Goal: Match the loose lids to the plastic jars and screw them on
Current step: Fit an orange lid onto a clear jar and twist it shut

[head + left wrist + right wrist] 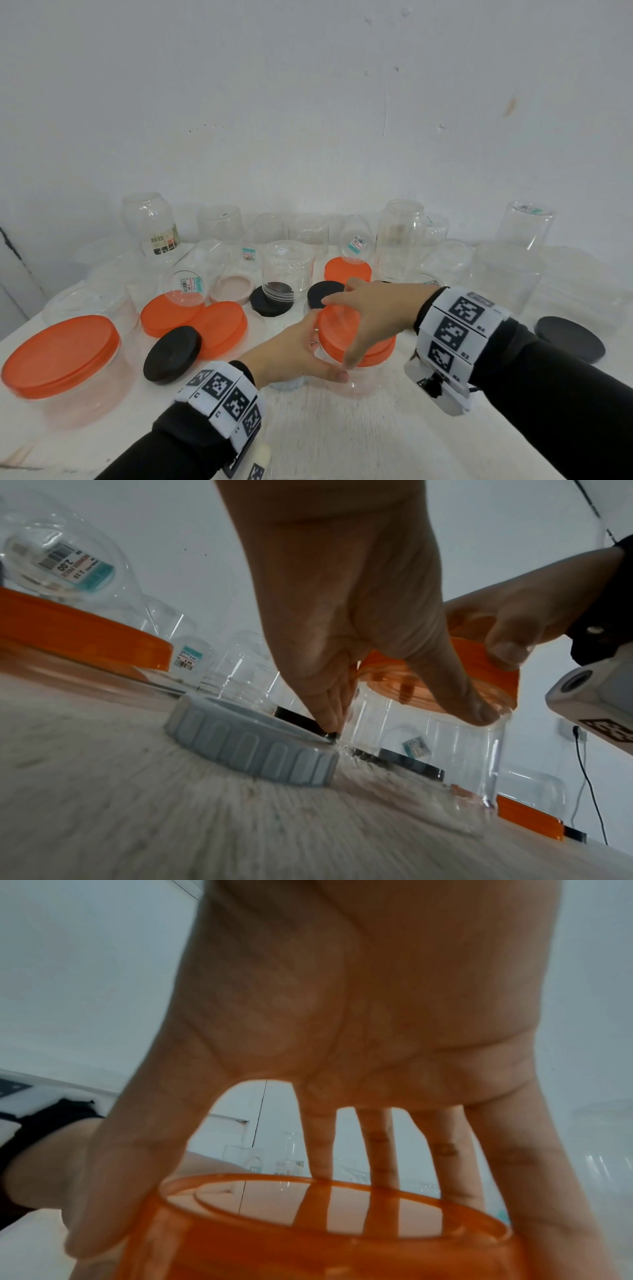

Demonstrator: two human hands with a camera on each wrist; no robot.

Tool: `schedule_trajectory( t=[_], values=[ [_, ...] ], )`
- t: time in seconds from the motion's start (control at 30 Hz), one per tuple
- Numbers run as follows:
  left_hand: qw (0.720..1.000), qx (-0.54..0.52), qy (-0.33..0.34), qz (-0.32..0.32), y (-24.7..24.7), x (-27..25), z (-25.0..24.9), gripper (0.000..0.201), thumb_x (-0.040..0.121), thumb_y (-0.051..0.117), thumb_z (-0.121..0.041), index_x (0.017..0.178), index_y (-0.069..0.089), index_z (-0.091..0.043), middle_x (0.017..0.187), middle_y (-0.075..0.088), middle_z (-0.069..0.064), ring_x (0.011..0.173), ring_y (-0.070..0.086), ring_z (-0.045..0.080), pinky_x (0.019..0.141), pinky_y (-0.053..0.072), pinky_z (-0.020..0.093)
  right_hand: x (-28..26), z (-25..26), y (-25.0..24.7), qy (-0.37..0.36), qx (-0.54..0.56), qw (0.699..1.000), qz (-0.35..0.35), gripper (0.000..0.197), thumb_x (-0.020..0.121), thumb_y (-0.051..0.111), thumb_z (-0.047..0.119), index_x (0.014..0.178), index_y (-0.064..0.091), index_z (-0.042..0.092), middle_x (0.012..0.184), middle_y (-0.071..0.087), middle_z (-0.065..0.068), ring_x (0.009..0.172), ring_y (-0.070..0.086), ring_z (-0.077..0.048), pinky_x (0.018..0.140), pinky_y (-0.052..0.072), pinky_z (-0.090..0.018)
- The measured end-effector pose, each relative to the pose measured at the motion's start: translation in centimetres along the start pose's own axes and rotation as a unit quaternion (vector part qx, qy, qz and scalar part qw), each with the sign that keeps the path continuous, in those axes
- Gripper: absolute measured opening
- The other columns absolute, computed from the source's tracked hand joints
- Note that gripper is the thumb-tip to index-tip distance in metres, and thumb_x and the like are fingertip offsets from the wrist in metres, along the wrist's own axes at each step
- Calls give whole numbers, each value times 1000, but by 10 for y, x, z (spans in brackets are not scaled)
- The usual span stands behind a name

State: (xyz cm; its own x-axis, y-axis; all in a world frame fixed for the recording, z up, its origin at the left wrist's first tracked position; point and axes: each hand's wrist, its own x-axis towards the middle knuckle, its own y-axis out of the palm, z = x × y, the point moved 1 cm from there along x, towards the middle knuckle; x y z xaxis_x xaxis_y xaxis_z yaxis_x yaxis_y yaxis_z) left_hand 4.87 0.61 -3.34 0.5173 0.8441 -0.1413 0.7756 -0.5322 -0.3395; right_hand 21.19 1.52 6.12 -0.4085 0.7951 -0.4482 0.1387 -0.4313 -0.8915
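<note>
Head view: clear jar (356,380) upright on white desk (342,438), near centre front, topped by orange lid (346,334); left hand (294,353) wrapped round jar wall, thumb at front; right hand (373,308) arched over lid, fingers spread down its rim. Around: wide orange-lidded tub (65,363) at left, loose black lid (173,353), loose orange lids (219,329), many upturned clear jars (several price-stickered) along the back wall. Left wrist view: left grip (394,696) pinching jar (428,750) just under orange lid (493,674); grey ribbed lid (250,745) flat on desk, just beside jar. Right wrist view: right grip (308,1204) splayed, fingertips and thumb clamped on orange lid (308,1245) rim; jar body hidden below.
</note>
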Motion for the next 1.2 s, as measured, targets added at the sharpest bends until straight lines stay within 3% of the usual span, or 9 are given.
schedule_trajectory(
  t=[0.13, 0.27, 0.43, 0.53, 0.57, 0.77, 0.9, 1.1, 1.2],
  values=[
    [1000, -3, 5, 1, 0, 1, 1, 98, 71, 85, -11, 146, 24, -23, 141, 47, -11, 129, 45, -1, 108, 37, 17, 0, -3, 0, -14, 6, 1000, -3, 104, 63, 76, 62, 146, 15, 50, 139, 27, 9, 128, 35, -22, 101, 41, -45],
    [1000, 11, 5, -3, -1, 2, 3, 96, 70, 87, -13, 144, 27, -25, 138, 50, -13, 127, 48, -2, 110, 37, 21, 0, -4, 4, 1, 16, 1000, -20, 105, 62, 69, 73, 148, 16, 46, 139, 28, 7, 128, 36, -22, 101, 41, -44],
    [1000, 12, 4, 0, -2, 2, 3, 96, 70, 87, -15, 144, 27, -27, 137, 51, -14, 125, 49, -3, 103, 41, 16, 0, -4, 11, 23, 33, 999, -34, 109, 64, 60, 81, 151, 11, 38, 149, 22, 1, 113, 42, -21, 75, 43, -28],
    [1000, 5, 4, -3, -2, 2, 4, 94, 70, 87, -12, 143, 29, -26, 136, 52, -13, 124, 50, -4, 103, 40, 14, -1, -3, 8, 24, 15, 999, -19, 112, 63, 66, 76, 150, 3, 43, 151, 18, 4, 133, 30, -26, 101, 40, -45],
    [1000, 4, 5, -2, -2, 2, 4, 94, 70, 87, -12, 142, 29, -26, 135, 53, -12, 123, 50, -5, 102, 40, 13, -2, -2, 6, 18, 10, 1000, -12, 111, 63, 70, 73, 149, 3, 46, 149, 19, 6, 135, 27, -26, 104, 37, -49],
    [1000, 10, 7, -7, -1, 2, 5, 99, 69, 87, -16, 145, 25, -26, 138, 51, -12, 127, 48, -2, 110, 38, 22, 0, -1, 1, -9, 12, 1000, -5, 104, 65, 77, 60, 147, 14, 49, 141, 27, 9, 131, 35, -22, 103, 41, -46],
    [1000, 22, 7, -5, -1, 2, 6, 99, 69, 88, -22, 142, 23, -34, 138, 49, -16, 128, 45, -3, 109, 36, 19, -1, -5, 1, -26, 26, 999, -5, 103, 64, 78, 59, 146, 16, 51, 141, 26, 14, 131, 35, -19, 104, 40, -44],
    [999, 33, 9, -11, -2, 2, 6, 99, 66, 89, -24, 145, 28, -26, 135, 52, -15, 126, 49, -2, 111, 38, 27, 0, -1, 10, 4, 8, 999, -36, 103, 64, 66, 73, 148, 17, 43, 142, 30, 6, 127, 39, -24, 98, 44, -42],
    [999, 37, 4, -13, -2, 2, 5, 99, 66, 89, -23, 144, 28, -27, 135, 52, -15, 125, 49, -2, 109, 40, 26, 1, -1, 16, 30, 13, 997, -66, 106, 63, 57, 84, 150, 18, 37, 147, 29, -1, 129, 40, -28, 97, 43, -40]
  ],
)
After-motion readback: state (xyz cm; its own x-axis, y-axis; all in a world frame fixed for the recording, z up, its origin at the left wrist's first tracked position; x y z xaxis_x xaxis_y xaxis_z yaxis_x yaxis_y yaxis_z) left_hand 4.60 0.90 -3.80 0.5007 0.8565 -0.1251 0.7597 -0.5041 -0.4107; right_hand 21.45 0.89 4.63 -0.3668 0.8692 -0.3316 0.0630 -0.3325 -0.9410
